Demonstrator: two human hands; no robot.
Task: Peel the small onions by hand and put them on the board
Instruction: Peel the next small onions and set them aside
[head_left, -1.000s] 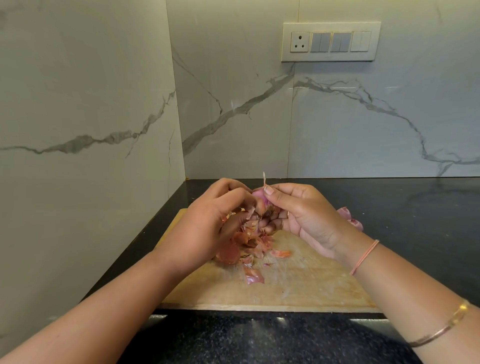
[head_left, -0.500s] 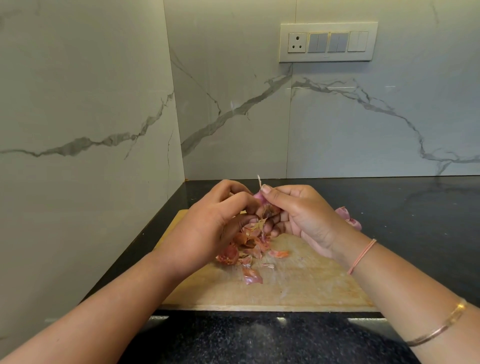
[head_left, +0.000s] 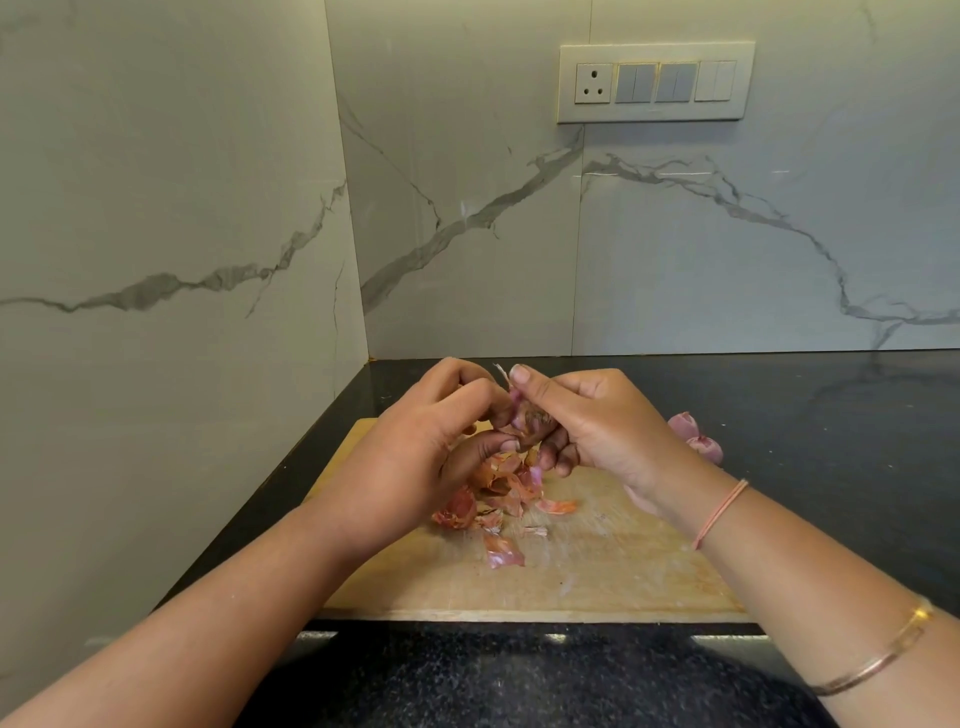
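Both hands meet above the far part of the wooden board (head_left: 597, 571). My right hand (head_left: 597, 431) grips a small pink onion (head_left: 522, 410), mostly hidden by the fingers, with a dry tip sticking up. My left hand (head_left: 415, 452) pinches the onion's skin with curled fingers from the left. A pile of loose pink and orange peels (head_left: 498, 499) lies on the board under the hands. Two peeled pink onions (head_left: 696, 436) lie behind my right wrist at the board's far right edge.
The board lies on a black stone counter (head_left: 831, 467) in a corner of marble-patterned walls. A switch panel with a socket (head_left: 654, 83) is on the back wall. The counter's front edge runs just below the board.
The hands have stayed together on the onion and shifted slightly up. Fingers have worked at the skin; the peel pile looks the same.
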